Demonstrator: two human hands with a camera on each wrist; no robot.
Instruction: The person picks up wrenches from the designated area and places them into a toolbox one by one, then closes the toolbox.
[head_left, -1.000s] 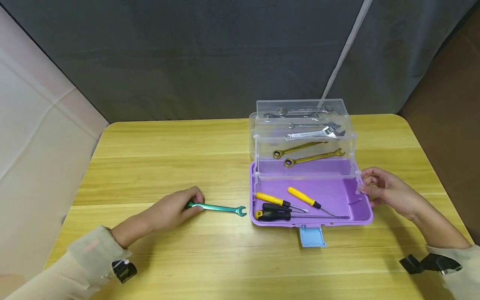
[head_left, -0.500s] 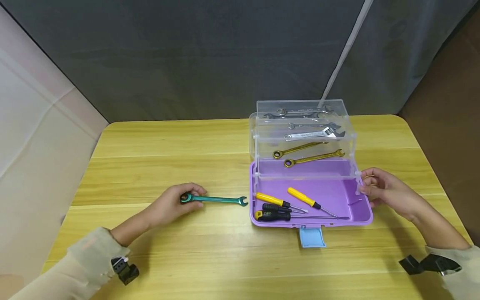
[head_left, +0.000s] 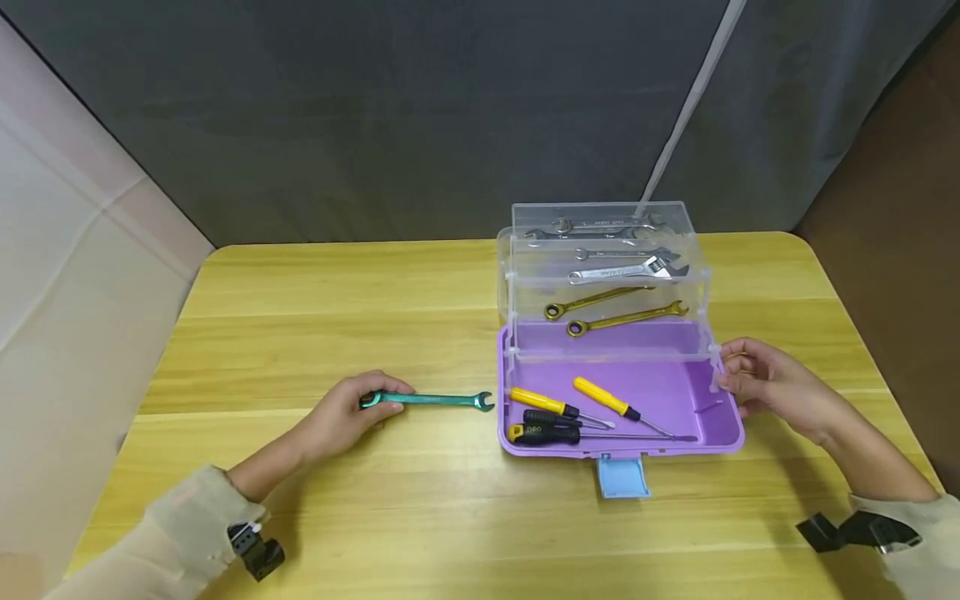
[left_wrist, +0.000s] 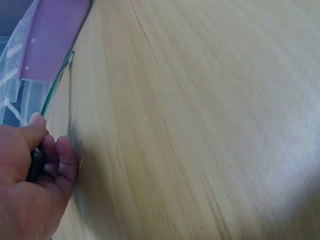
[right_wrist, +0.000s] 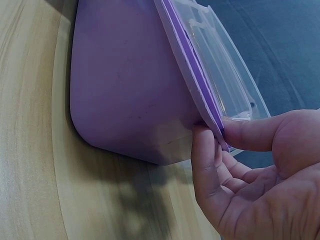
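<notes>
My left hand (head_left: 341,421) pinches a green combination wrench (head_left: 442,400) by its ring end, between thumb and fingers. Its open end points right, just short of the toolbox's left wall. In the left wrist view the wrench (left_wrist: 52,92) is seen nearly edge-on, close over the table. The purple toolbox (head_left: 645,383) stands with its clear trays raised. At its right end, my right hand (head_left: 780,387) pinches the rim, thumb on top and fingers beneath, as the right wrist view shows. Yellow-handled screwdrivers (head_left: 600,393) and black-handled screwdrivers (head_left: 551,434) lie in the toolbox bottom.
Two gold wrenches (head_left: 626,319) lie in the lower clear tray, an adjustable wrench (head_left: 618,272) and several silver wrenches further back. A blue latch (head_left: 622,478) hangs at the toolbox front. A dark cloth (head_left: 375,125) rises behind the wooden table (head_left: 300,292).
My left hand has shifted the wrench slightly away from me, and its ring end now shows beyond the fingers. My right hand stays at the toolbox rim.
</notes>
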